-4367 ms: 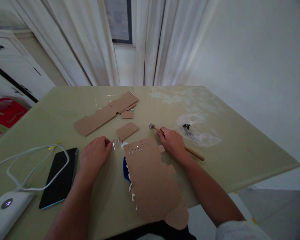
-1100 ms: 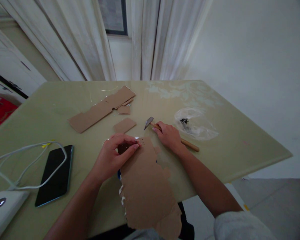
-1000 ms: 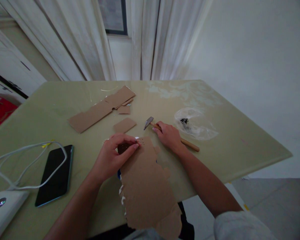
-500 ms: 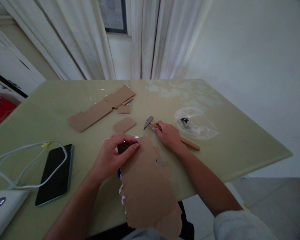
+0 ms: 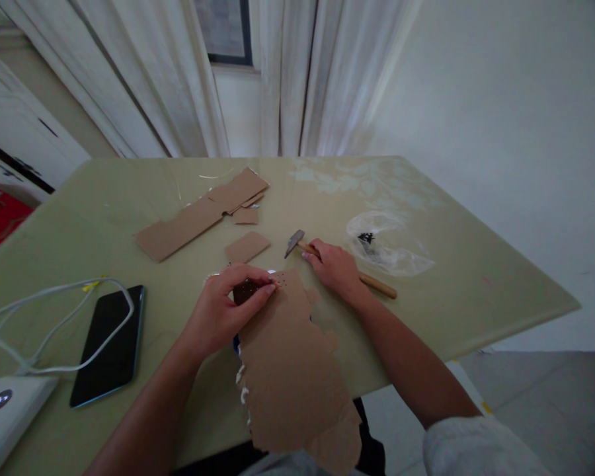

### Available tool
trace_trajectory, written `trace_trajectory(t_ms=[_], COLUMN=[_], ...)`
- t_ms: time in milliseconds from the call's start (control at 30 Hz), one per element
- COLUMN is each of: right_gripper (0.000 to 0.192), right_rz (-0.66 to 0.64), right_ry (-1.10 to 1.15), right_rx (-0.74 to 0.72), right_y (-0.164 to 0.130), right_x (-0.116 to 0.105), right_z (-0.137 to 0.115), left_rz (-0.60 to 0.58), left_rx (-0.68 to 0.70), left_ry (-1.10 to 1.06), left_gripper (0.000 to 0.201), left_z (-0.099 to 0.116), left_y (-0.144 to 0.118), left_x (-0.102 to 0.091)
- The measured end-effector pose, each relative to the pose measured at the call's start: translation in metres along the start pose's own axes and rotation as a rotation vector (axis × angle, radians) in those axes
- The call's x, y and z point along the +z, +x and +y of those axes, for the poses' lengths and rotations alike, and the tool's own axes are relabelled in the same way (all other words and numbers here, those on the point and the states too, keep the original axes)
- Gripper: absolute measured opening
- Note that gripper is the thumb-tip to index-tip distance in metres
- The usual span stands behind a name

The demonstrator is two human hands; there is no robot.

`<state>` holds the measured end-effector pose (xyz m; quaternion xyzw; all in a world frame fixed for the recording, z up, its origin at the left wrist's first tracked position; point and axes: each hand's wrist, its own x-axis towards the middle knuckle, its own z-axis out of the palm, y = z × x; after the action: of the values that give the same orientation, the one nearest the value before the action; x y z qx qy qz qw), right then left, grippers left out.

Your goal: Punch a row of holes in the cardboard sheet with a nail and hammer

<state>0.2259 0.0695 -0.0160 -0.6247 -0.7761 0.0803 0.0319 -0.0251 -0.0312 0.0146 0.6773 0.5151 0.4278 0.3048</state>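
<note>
My left hand [image 5: 223, 307] bends over the far end of a torn brown cardboard sheet [image 5: 292, 370]. Its thumb and forefinger pinch something tiny against the sheet, too small to make out. Several little holes dot the cardboard beside the fingertips. Something dark and something blue show partly from under the sheet, mostly hidden. To the right, my right hand [image 5: 334, 268] is closed around the wooden handle of a hammer [image 5: 377, 285], which lies low over the table with its metal head pointing left, apart from the sheet.
A clear plastic bag [image 5: 401, 248] with small black pieces lies right of the hammer. Cardboard strips [image 5: 188, 225] and a smaller cardboard piece [image 5: 248, 247] lie beyond my left hand. At left are a phone [image 5: 112, 350], a white cable [image 5: 54, 370] and a white device [image 5: 10, 416].
</note>
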Motion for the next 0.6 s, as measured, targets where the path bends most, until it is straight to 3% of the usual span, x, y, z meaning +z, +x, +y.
trace_trajectory(t_ms=[600], right_gripper=[0.039], right_rz=[-0.030], right_ry=[-0.009], right_rx=[-0.018], right_y=[-0.0001], right_x=[-0.0030], right_z=[-0.0008], left_rz=[0.003], left_rx=[0.085], left_ry=[0.066], left_gripper=[0.013], left_z=[0.0039], left_y=[0.0019], left_x=[-0.0019])
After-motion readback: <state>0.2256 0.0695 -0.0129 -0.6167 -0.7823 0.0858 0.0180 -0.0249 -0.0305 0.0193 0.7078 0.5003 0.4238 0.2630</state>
